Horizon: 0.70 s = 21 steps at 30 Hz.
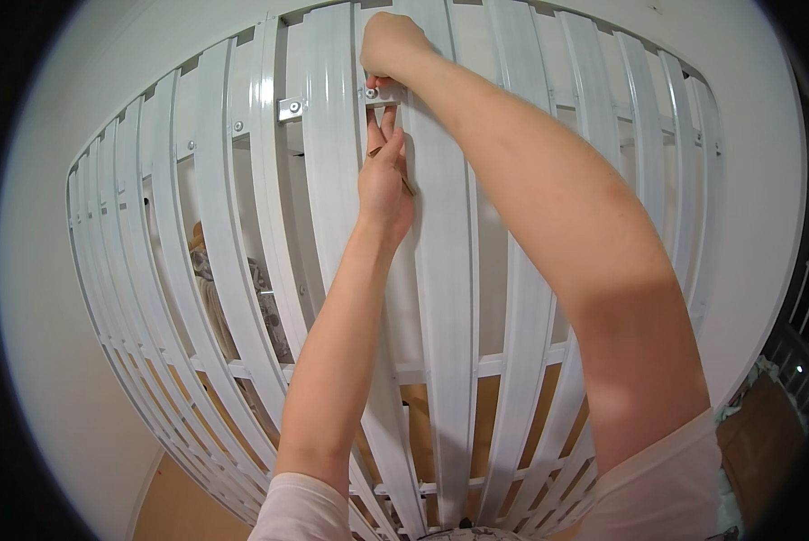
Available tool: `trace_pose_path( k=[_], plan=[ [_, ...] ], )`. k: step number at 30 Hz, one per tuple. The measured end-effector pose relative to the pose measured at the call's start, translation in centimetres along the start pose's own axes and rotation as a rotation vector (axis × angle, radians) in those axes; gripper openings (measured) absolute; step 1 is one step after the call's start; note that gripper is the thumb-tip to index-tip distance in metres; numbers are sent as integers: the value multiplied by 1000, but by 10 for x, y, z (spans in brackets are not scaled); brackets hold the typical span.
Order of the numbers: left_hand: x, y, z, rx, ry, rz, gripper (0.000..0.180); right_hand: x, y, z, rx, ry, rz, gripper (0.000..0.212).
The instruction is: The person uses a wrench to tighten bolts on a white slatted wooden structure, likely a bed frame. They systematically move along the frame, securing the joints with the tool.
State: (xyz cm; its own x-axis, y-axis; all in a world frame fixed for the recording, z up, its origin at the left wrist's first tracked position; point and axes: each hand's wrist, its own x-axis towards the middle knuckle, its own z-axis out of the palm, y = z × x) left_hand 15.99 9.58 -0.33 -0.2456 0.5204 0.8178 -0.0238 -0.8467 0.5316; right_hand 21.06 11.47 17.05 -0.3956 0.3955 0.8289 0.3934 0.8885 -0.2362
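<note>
Both hands up at white slatted frame (440, 298), working at metal bracket (379, 93) on upper crossbar. Best approach, judging by pose: steady bracket with one hand, keep tool square to screw. Right hand (391, 45) closed on bracket area (what's inside fist hidden). Left hand (384, 176) just below, grip pinched on thin brown stick (407, 185), fingertips touching bracket.

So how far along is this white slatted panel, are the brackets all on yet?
Partly. One metal bracket already sits on the upper rail of the white slatted panel with a screw in it, and further screws show along that rail. In hand: the right hand grips a second bracket, while the left hand, carrying a thin brown tool, steadies below. Whether that bracket is tight cannot be told.
</note>
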Motion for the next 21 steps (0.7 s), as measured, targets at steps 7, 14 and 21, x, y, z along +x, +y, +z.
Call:
trace_pose_path(
  k=[7,14,21],
  plan=[
    [0,0,2,-17,49,22,70,10,-6,1,-18,-134,77,22],
    [-1,-1,4,-33,84,47,68,18,-6,3,-105,-203,53,23],
    [0,-3,3,-93,80,47,62,16,-10,3,-170,-286,125,26]
  ],
)
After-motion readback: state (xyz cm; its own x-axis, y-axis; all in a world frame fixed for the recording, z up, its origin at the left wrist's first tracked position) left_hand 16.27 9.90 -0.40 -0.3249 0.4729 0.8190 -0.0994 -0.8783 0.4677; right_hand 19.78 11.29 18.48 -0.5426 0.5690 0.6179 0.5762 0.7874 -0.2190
